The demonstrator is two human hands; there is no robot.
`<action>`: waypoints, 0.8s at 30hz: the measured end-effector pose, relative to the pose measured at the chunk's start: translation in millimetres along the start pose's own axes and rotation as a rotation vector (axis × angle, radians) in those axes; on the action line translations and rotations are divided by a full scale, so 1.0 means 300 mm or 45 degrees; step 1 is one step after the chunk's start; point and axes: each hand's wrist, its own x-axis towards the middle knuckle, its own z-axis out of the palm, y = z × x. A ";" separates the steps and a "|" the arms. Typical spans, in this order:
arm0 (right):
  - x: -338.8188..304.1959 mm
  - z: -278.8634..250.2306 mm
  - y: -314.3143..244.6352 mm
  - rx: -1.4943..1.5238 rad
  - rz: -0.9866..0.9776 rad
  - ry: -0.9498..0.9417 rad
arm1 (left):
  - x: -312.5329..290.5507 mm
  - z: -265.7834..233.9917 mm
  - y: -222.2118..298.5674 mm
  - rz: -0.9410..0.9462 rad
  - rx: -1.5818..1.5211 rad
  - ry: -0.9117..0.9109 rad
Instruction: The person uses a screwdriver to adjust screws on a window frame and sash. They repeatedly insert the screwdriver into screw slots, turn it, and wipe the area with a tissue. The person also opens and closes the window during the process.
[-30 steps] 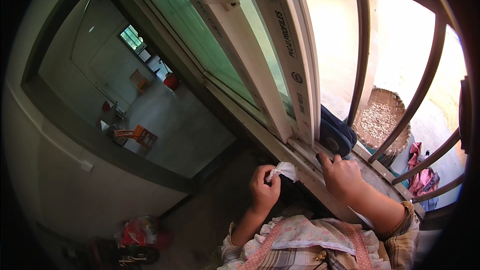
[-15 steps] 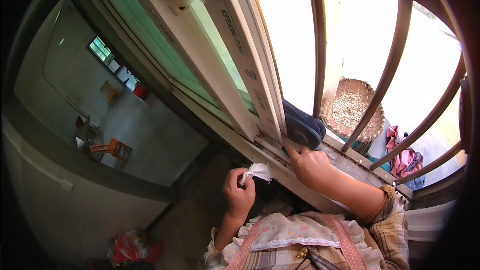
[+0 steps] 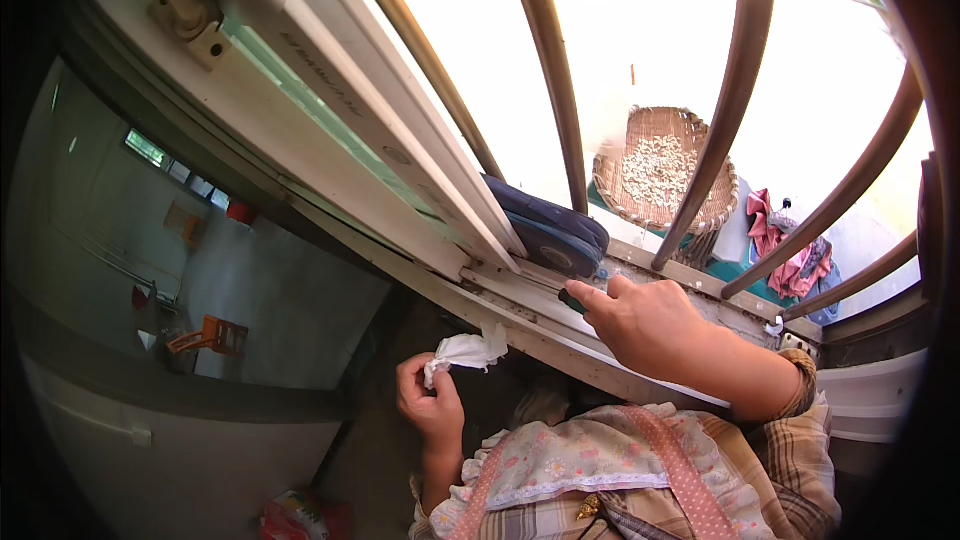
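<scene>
My left hand pinches a crumpled white tissue, held just inside the window sill. Its far end hangs near the sill's inner edge. My right hand is closed around a small dark object, with the index finger stretched along it. Most of that object is hidden in my palm, so its kind is unclear. It points at the sliding window's lower track, which looks dirty. Beyond my right fingers, dark blue slippers lean on the sill against the white window sash.
Brown metal bars stand along the outer side of the sill. Outside are a woven basket of pale pieces and pink cloths. Through an opening at left, a room holds an orange wooden chair. A red bag lies low at left.
The whole view has shifted, with the window and slippers now further left. My right hand has drawn back from the slippers along the track. The tissue in my left hand is spread out more.
</scene>
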 end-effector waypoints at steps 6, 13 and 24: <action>-0.117 -0.103 0.067 0.215 0.100 0.063 | 0.049 -0.034 -0.001 -0.064 -0.061 0.090; -0.243 -0.081 0.168 0.470 0.304 0.229 | 0.118 0.037 0.051 -0.085 -0.142 0.111; -0.420 0.100 0.182 0.780 0.495 0.519 | 0.212 0.128 0.163 0.434 -0.165 -0.019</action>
